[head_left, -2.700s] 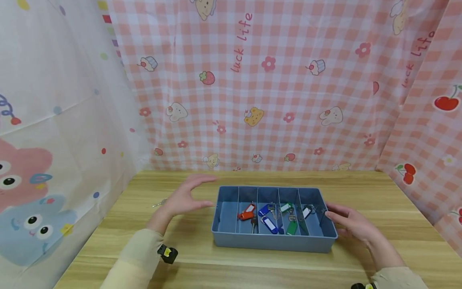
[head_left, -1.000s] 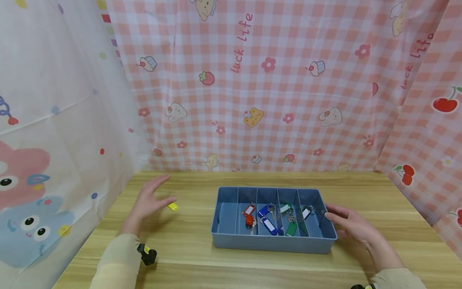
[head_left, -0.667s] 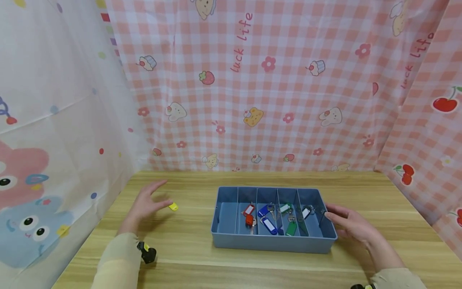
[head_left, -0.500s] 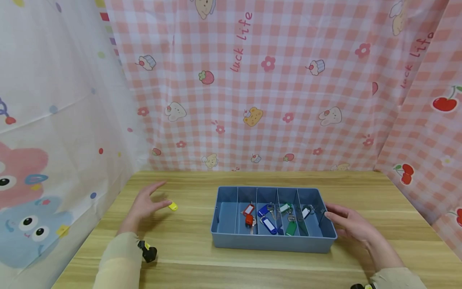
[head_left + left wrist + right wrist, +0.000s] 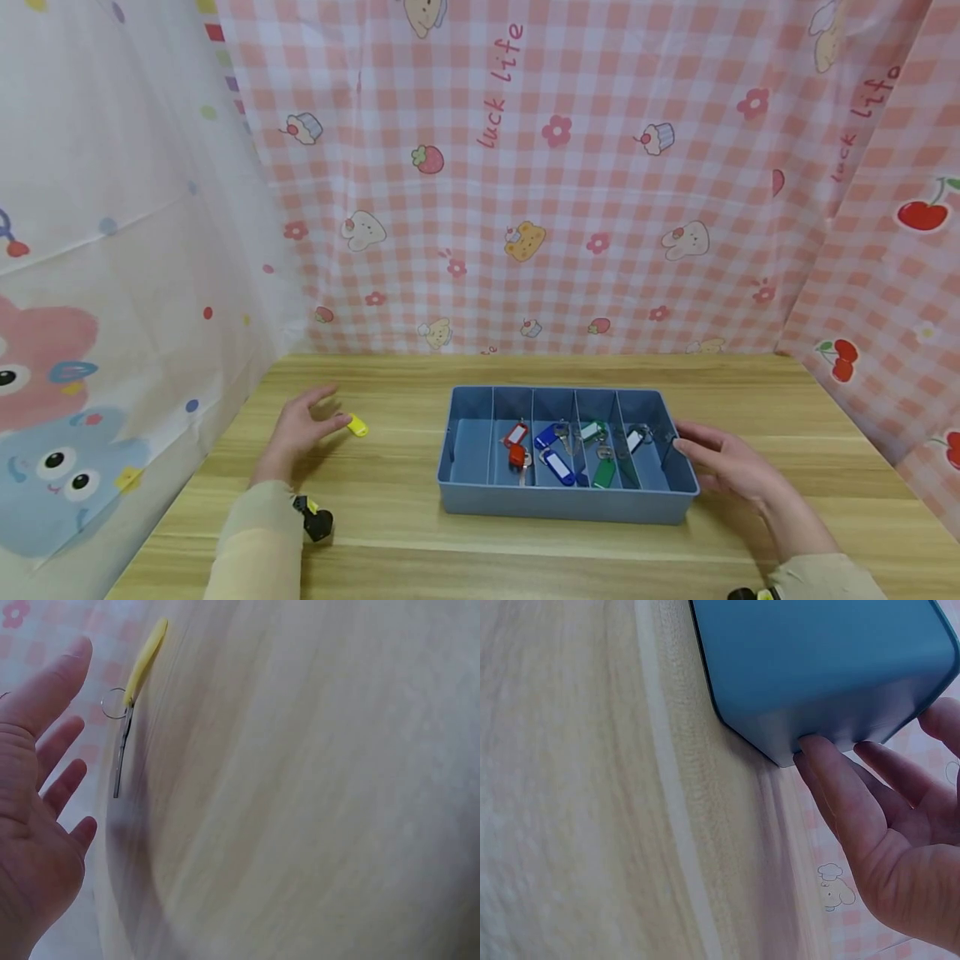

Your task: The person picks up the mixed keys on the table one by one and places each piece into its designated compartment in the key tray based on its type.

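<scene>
A yellow key tag (image 5: 358, 426) lies on the table at the left, and in the left wrist view its metal key (image 5: 122, 754) and split ring (image 5: 112, 704) show. My left hand (image 5: 303, 429) hovers right beside it, thumb and fingers spread with nothing between them. At the right end of a blue compartment box (image 5: 562, 502), my right hand (image 5: 727, 467) rests its extended fingertips against the outer wall, with the thumb at the rim. Keys with red tags (image 5: 516, 434), blue tags (image 5: 558, 467), green tags (image 5: 604, 473) and a black-edged tag (image 5: 636, 439) lie inside.
Thin dividers part the box into several compartments, and the leftmost one shows a bare floor. Wood-grain table (image 5: 390, 550) runs under everything. A pink checked cloth (image 5: 555, 183) hangs behind, and a white printed cloth (image 5: 150, 208) hangs at the left.
From beside the box, my left hand has moved left to the yellow tag and lowered toward it. The front red tag in the box has turned over. My right hand stays put.
</scene>
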Demonstrator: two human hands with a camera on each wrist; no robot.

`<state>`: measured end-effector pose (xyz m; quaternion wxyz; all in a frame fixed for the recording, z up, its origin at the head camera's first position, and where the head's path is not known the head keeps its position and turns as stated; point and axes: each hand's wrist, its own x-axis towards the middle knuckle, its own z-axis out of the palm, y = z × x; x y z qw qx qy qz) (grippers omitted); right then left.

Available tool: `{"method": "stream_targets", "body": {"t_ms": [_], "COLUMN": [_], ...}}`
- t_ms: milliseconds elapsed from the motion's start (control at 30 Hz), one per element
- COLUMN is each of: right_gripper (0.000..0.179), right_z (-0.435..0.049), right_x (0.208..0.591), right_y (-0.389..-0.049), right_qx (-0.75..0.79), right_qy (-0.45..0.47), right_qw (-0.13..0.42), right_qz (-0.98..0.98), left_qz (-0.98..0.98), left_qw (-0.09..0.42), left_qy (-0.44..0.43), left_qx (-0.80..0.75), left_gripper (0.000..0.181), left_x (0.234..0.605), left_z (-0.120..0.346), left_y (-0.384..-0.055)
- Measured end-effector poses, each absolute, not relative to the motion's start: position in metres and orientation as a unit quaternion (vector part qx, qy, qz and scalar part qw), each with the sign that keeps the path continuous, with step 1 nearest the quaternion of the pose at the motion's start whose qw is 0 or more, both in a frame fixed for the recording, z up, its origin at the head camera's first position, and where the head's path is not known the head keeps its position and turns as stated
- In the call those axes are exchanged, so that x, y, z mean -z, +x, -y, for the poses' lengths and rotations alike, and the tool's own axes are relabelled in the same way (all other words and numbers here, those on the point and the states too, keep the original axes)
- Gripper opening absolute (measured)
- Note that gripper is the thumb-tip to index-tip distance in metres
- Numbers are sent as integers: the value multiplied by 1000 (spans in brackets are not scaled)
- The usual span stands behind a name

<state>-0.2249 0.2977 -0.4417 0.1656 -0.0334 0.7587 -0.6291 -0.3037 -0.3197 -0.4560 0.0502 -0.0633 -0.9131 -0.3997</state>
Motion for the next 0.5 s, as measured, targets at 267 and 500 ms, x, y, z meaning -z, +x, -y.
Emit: {"method": "stream_targets", "body": {"t_ms": [267,500], "right_gripper": [71,69], "right_z": [-298,-299], "right_x": [441,441], "right_y": [-226,-225], "right_qx": [624,623], "right_qy": [-38,-35], "right_qw": [166,167], "right_qz": [-763,-764], "left_qz": [907,896], "left_qw": [63,78], "left_qy": [-57,-70], "left_qx": [413,432], "left_gripper": [62,52], "left_x": [465,471], "left_z": [324,326], "left_y": [-306,-305]}}
